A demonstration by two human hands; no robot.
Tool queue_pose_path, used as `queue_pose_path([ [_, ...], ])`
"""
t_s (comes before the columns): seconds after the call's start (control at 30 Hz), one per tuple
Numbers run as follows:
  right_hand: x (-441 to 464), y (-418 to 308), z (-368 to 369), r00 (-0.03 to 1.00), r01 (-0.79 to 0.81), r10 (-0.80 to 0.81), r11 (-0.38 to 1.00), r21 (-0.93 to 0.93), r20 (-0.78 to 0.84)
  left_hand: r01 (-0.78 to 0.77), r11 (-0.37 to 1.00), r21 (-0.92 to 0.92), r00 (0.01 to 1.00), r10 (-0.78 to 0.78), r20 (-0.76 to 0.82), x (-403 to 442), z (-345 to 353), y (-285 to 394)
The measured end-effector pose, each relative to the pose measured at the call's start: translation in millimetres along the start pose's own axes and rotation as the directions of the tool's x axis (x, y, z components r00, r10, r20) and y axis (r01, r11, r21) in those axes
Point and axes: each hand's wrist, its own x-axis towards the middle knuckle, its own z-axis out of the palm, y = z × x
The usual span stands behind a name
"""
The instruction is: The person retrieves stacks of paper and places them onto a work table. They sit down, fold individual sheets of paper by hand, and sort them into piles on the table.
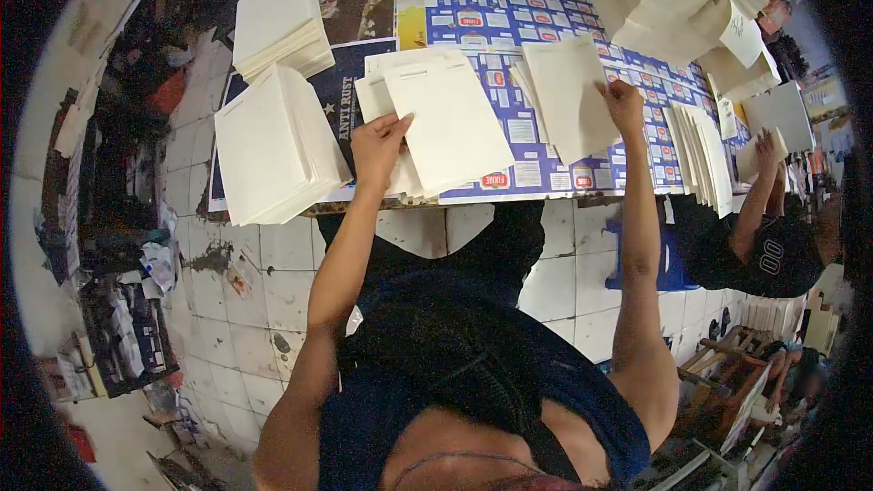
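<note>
My left hand (380,144) pinches the left edge of a printed paper sheet (450,123), which lies slanted over a small stack of similar sheets. To the right, my right hand (624,107) has its fingers closed at the right edge of another off-white sheet (568,95). That sheet rests over a few more sheets whose edges show on its left. Both hands are above the table covered with blue label-printed sheeting (536,136). Left of my left hand stands a thick stack of folded paper (277,150), with a second paper stack (282,27) behind it.
A fanned row of papers (698,150) lies at the table's right. Tall paper piles (677,0) rise at the back right. A co-worker in a dark shirt (773,250) sits at the right, hands raised near paper. A blue stool (650,259) stands below the table edge.
</note>
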Motion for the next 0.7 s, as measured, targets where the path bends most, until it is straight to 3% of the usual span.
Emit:
queue_pose_path([
  [0.03, 2.3, 10.1, 7.0, 0.999, 0.036, -0.034, 0.992, -0.118, 0.021, 0.019, 0.999, 0.027, 0.999, -0.02, 0.034, -7.4, -1.8, 9.1],
  [0.13, -5.6, 9.2, 14.8, 0.993, 0.004, -0.028, 0.978, -0.207, -0.115, -0.22, 0.929, 0.298, 0.973, 0.229, 0.004, -52.5, -13.9, 49.1],
  [0.17, -7.3, 11.3, 17.6, 0.971, 0.054, -0.094, 0.982, -0.183, -0.221, -0.325, 0.868, 0.376, 0.936, 0.353, -0.006, -73.8, -25.3, 68.0],
  [0.2, -9.2, 5.3, 14.5, 0.958, 0.077, -0.114, 0.986, -0.147, -0.265, -0.413, 0.787, 0.458, 0.884, 0.468, -0.008, -89.5, -36.4, 84.9],
  [0.27, -10.3, -13.9, 14.7, 0.896, 0.223, -0.237, 0.971, -0.083, -0.374, -0.499, 0.42, 0.758, 0.676, 0.736, 0.038, -96.4, -73.0, 102.5],
  [0.37, -34.4, -110.4, 6.9, 0.964, 0.159, -0.117, 0.973, 0.168, -0.237, -0.278, 0.227, 0.933, 0.829, 0.547, 0.114, -87.5, -126.2, 78.8],
  [0.4, -42.6, -138.1, 13.4, 0.986, 0.143, -0.102, 0.924, 0.355, -0.132, -0.254, 0.179, 0.95, 0.881, 0.449, 0.151, -85.5, -135.7, 65.4],
  [0.5, -74.3, -229.3, 32.8, 0.961, 0.071, -0.237, 0.713, 0.697, 0.145, -0.31, 0.222, 0.924, 0.854, 0.491, 0.169, -100.8, -130.0, 48.9],
  [0.53, -85.6, -257.8, 43.8, 0.94, -0.005, -0.248, 0.677, 0.736, 0.234, -0.386, 0.336, 0.859, 0.816, 0.56, 0.148, -109.4, -122.3, 51.3],
  [0.57, -95.6, -283.9, 50.4, 0.899, -0.061, -0.3, 0.637, 0.768, 0.32, -0.408, 0.37, 0.834, 0.803, 0.58, 0.135, -114.8, -117.4, 48.4],
  [0.6, -105.5, -308.3, 53.2, 0.827, -0.215, -0.339, 0.547, 0.809, 0.449, -0.429, 0.403, 0.808, 0.79, 0.602, 0.119, -119.8, -112.4, 45.6],
  [0.67, -122.1, -343.3, 60.1, 0.662, -0.421, -0.386, 0.518, 0.745, 0.643, -0.444, 0.412, 0.795, 0.796, 0.589, 0.139, -134.4, -94.5, 46.9],
  [0.7, -133.6, -356.5, 64.6, 0.742, -0.27, -0.392, 0.568, 0.777, 0.544, -0.459, 0.402, 0.792, 0.814, 0.547, 0.195, -142.0, -87.7, 48.1],
])
